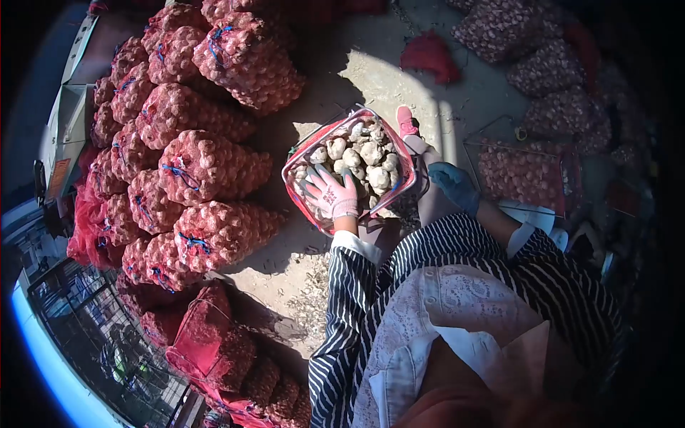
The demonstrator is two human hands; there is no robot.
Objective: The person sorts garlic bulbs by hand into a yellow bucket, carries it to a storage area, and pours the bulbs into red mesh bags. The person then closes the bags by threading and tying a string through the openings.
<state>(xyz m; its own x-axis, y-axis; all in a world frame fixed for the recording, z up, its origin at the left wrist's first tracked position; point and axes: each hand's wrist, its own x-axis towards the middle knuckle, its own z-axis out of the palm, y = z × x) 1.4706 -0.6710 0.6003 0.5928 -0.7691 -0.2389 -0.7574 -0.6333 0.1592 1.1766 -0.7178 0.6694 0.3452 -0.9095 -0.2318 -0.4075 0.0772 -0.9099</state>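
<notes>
A basket [407,165] with a red rim stands on the ground in front of me, holding many whitish garlic bulbs [372,153]. My left hand [332,194], in a pink glove with grey fingertips, lies on the bulbs at the near left of the basket. Its fingers are spread, and no bulb is gripped. To the right of the basket, in shade, is my right hand [454,187] in a bluish glove. Its fingers look stretched out and loosely together, with nothing visible in them.
Red mesh sacks of garlic [207,167], tied with blue string, are piled on the left. More filled sacks [549,78] stand in shade at the upper right. A garlic-filled container [524,175] sits to my right. A red cloth or bag [430,57] lies ahead.
</notes>
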